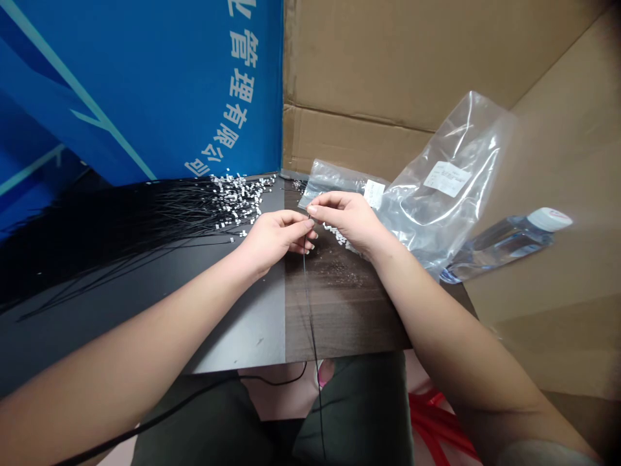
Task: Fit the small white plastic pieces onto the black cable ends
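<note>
Hands at centre of view, over the dark tabletop (339,323); clock positions taken from them. Sheaf of thin black wires (145,220) lies at 9 o'clock, fanned toward the far edge; most visible tips appear to carry small white plastic connectors (237,202); a loose cluster of white pieces (336,235) lies under the right hand (347,220), so some pieces appear unfitted; total count not readable. One single black wire (305,291) hangs from the left hand (276,243) at 6 o'clock, past the table edge toward the lap; its upper end sits at the fingertips, the tip itself hidden.

Left fingers (298,223) curled and closed, pinching that wire against the thumb; right forefinger (317,209) and thumb extended, almost closed, meeting the left fingertips; whether they grasp the wire or a small piece, cannot tell.

Clear plastic bag (436,188) with white label at 2 o'clock, smaller clear bag (334,181) at 12 o'clock, water bottle (504,243) at 3 o'clock; cardboard sheet (359,65) and blue printed banner (145,84) stand behind.
</note>
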The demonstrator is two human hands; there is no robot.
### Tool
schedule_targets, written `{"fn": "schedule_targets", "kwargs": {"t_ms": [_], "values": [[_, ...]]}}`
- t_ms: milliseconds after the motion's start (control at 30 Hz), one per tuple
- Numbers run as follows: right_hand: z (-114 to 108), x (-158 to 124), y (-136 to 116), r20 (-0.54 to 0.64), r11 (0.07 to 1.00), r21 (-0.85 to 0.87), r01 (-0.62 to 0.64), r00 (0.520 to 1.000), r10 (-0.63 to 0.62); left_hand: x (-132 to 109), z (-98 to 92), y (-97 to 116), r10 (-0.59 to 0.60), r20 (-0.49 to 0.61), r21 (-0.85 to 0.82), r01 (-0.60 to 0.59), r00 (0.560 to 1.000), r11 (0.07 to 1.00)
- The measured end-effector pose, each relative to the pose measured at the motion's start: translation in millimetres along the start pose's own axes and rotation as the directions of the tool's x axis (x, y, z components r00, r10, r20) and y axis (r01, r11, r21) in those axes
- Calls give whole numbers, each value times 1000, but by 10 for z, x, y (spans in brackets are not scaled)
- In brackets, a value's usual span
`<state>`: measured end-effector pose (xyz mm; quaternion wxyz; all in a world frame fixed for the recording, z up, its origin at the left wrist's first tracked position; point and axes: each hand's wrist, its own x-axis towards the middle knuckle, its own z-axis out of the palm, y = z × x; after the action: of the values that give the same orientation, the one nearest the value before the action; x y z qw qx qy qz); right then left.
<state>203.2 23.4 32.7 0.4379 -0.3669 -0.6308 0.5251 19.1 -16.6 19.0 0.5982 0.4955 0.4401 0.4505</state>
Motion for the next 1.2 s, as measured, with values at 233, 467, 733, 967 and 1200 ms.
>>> {"fn": "schedule_targets", "kwargs": {"t_ms": [233,467,733,967,1200], "values": [[11,3,24,42,1000,24,-10,999,9,5,-5,3,3,-5,-10,-3,1000,1000],[25,9,36,47,998,36,-42,998,40,6,-4,-17,24,-13,2,-24,1000,1000],[23,9,35,48,996,57,-70,997,67,5,10,-19,40,-19,13,-39,999,999],[32,30,45,-9,999,20,-41,999,41,10,-7,-35,34,-13,46,-33,999,998],[-249,14,-90,88,993,105,-56,995,47,115,-106,-36,139,-137,194,-111,981,975]]}}
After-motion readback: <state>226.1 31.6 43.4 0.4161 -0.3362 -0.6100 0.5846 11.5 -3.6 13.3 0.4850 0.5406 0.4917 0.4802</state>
